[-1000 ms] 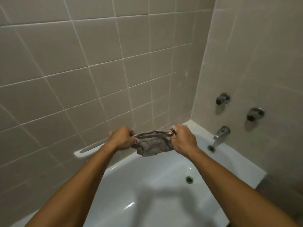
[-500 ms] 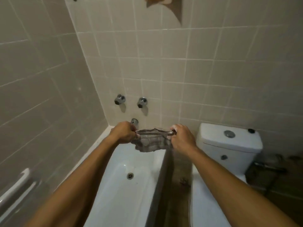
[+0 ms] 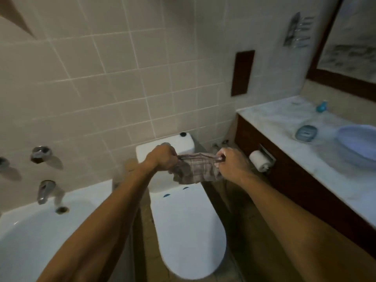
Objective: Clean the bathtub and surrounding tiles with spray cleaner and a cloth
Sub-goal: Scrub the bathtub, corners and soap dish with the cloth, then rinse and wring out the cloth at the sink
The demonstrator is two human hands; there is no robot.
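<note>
The left hand (image 3: 162, 158) and right hand (image 3: 230, 162) each pinch an end of the checked cloth (image 3: 196, 169), stretched between them as before. The view has swung right: the cloth now hangs over the toilet (image 3: 189, 231), leaving the bathtub (image 3: 30, 231) at the left, so wiping seems paused.

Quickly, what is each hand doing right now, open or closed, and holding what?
Left hand: closed, fingers gripping one end of the cloth.
Right hand: closed, fingers gripping the other end of the cloth.
</note>
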